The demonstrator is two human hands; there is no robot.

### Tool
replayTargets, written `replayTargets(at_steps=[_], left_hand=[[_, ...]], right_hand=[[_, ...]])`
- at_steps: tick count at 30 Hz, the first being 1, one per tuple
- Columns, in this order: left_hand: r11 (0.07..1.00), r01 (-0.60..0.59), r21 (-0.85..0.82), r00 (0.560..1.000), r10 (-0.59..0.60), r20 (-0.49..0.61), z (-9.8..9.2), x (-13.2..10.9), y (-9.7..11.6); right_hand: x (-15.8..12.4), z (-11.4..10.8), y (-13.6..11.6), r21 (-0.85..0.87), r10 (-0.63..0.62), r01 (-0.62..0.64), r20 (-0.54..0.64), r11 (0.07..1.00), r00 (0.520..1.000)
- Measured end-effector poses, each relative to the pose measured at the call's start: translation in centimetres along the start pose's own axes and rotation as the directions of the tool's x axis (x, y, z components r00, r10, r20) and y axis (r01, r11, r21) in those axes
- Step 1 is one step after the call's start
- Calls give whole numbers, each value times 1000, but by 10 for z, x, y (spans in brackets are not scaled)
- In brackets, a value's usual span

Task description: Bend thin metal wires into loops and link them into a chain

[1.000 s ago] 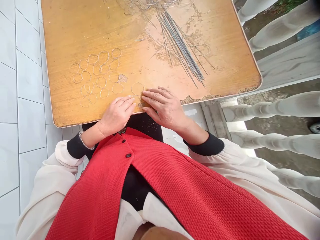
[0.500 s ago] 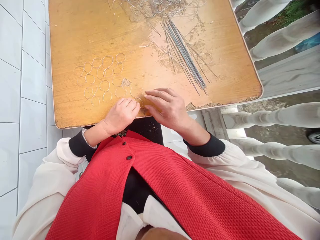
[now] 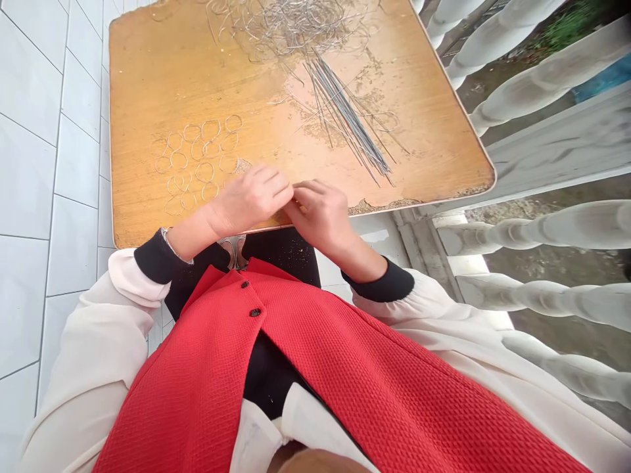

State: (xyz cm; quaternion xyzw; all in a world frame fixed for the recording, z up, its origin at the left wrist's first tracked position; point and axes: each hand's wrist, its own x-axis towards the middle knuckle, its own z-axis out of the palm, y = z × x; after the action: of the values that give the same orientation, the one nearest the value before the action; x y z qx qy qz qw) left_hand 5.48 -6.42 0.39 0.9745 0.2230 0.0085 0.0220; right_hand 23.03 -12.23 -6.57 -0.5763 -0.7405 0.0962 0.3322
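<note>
My left hand (image 3: 249,200) and my right hand (image 3: 315,217) hover together above the front edge of the wooden tabletop (image 3: 162,72), their fingertips meeting. Anything thin between them is hidden, so I cannot tell whether they hold a wire. Just left of my left hand lie several thin wire rings (image 3: 194,157) in loose rows. Farther off are a bundle of straight grey wires (image 3: 345,118) and, at the far edge, a tangle of curled wire (image 3: 280,26).
White floor tiles (image 3: 73,157) lie left of the table. White turned balusters (image 3: 542,236) run along the right side. The table's veneer is chipped at the front right edge (image 3: 384,207). My red waistcoat (image 3: 256,374) fills the bottom of the view.
My hands have come together and lifted slightly from the tabletop. The rings nearest them are now covered. The view has shifted, with the table higher and farther left.
</note>
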Motion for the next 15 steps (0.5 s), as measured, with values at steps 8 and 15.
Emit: replayTargets(at_steps=[8, 15], left_hand=[[896, 383, -224, 858, -435, -274, -14, 13, -26], [917, 338, -212, 892, -384, -237, 25, -22, -28]], right_hand=[[21, -17, 18, 547, 473, -450, 109, 705, 874], [0, -34, 25, 238, 320, -307, -20, 922, 947]])
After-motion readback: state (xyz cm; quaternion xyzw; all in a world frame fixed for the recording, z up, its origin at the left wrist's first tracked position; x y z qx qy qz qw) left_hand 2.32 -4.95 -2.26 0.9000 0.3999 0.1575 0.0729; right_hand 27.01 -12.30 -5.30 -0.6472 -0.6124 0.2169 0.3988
